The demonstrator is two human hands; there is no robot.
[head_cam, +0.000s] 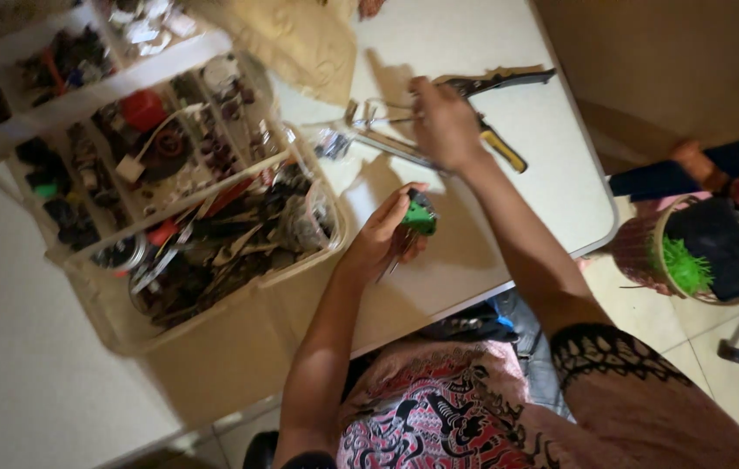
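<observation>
We noted the left hand [384, 233] curled around a small green object [419, 217], held just above the white table [552, 187] near its front edge. The object was bright green and blocky, with a dark part at its top; a thin metal piece hung down from under the hand, though blur kept us from telling whether it belonged to the object. Fingers and thumb wrapped it from the left side, so only its right half showed.

The right hand [443, 126] reached further up the table, its back toward the camera, fingers bent down over a long metal tool [387, 143] lying flat. We could not tell whether it gripped that tool or merely rested on it. Just beyond the hand lay pliers with dark jaws [495, 81], and a yellow-and-black handle [502, 149] stuck out to the right of the wrist.

To the left of the hands sat a clear plastic bin [213, 260] crowded with dark hardware and odd parts, touching a divided organiser tray [126, 139] with small items in its compartments. A crumpled tan paper bag [300, 39] lay at the table's far end. On the floor at right stood a basket [647, 252] with a spiky green thing [686, 267] in it.
</observation>
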